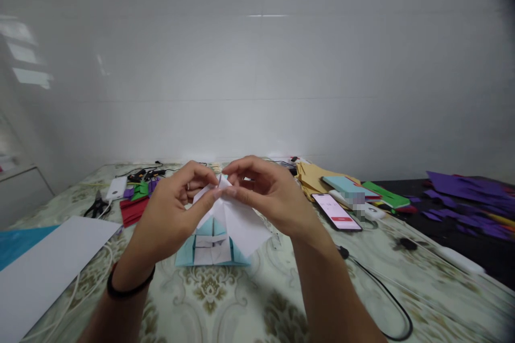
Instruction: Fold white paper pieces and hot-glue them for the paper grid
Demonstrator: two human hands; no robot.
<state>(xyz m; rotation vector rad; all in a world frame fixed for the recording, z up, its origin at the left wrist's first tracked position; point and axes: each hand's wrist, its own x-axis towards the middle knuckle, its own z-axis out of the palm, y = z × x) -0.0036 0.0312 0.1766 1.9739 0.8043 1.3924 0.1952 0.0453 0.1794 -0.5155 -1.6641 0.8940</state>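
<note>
A partly folded white paper (245,226) is held up near the middle of the view, pinched at its upper point. My left hand (177,209) grips it between thumb and forefinger from the left. From the right, my right hand (267,190) pinches the same point, its thumb close to the left thumb. Under and behind the white paper lies a light blue folded paper piece (187,253) with white flaps at its centre, flat on the patterned tablecloth (213,292). The fingers hide part of the white paper's top.
At left are white sheets (52,273), a blue sheet (20,244), black scissors (95,205) and red papers (134,210). On the right lie a phone (336,211), yellow papers (322,176), a green stack (386,194), cables, and purple paper pieces (466,214) on a dark surface.
</note>
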